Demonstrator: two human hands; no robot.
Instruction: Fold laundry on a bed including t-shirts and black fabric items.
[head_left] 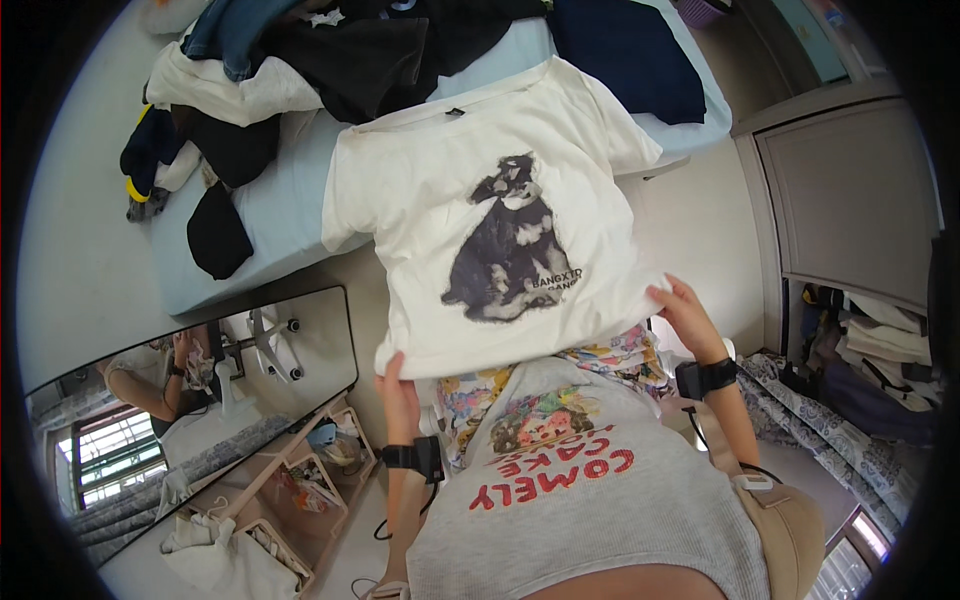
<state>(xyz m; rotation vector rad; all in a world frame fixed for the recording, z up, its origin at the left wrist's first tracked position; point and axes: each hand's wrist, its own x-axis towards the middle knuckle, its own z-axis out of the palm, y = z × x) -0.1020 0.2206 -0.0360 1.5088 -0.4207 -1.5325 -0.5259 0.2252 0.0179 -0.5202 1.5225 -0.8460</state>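
Observation:
A white T-shirt [420,230] with a dark animal print on its front is stretched out before me. Its collar and sleeves rest on the bed's edge, while the hem hangs toward me over my lap. My left hand [398,388] pinches the hem at its left corner. At the opposite corner, my right hand [684,308] grips the hem with fingers and thumb. Both wrists wear black straps with small boxes on them.
Dark and white clothes [230,90] lie heaped on the light blue bed [290,240]. A folded navy garment [630,65] sits at its far right. At left stands a black-framed mirror [330,340], above a pink rack [310,530]. A grey cabinet [850,190] with stacked clothes is at right.

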